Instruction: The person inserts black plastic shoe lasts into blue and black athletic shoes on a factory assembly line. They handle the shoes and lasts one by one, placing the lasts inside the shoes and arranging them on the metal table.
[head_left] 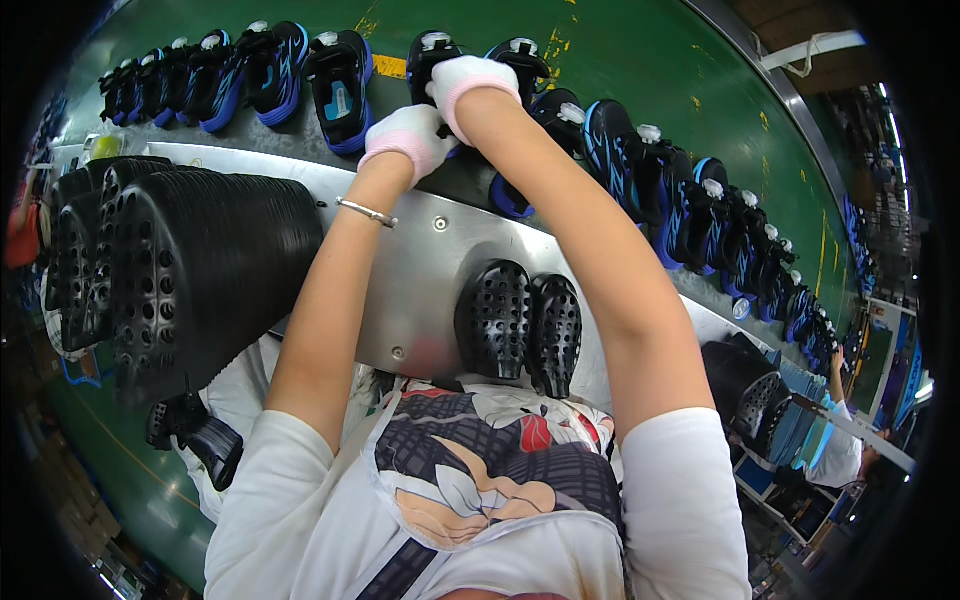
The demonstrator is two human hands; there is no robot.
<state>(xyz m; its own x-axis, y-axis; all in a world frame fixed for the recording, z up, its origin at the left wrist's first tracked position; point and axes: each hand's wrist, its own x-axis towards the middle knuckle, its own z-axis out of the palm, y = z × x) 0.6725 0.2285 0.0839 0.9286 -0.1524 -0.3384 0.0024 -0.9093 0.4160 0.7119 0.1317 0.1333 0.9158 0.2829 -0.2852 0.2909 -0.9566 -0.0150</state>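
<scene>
A black and blue sports shoe [428, 52] with a white knob-like piece at its far end stands at the top middle, between my two arms. My left hand [415, 135], in a white glove with a pink cuff, is closed around its near end. Over the shoe's opening, my right hand [468, 80], gloved alike, has its fingers curled down; what they grip is hidden. A second shoe [522, 58] stands just right of that hand. Nearer me, a pair of black perforated foot-shaped inserts, a left insert [497, 318] and a right insert [556, 330], lies on a metal plate [400, 290].
Several like shoes [275, 70] line the green belt [650, 50] on the left, and more shoes [690, 200] run off rightward. A tall stack of black perforated inserts [210, 260] stands at my left. More black inserts [740, 385] lie at the right, where another person [840, 450] works.
</scene>
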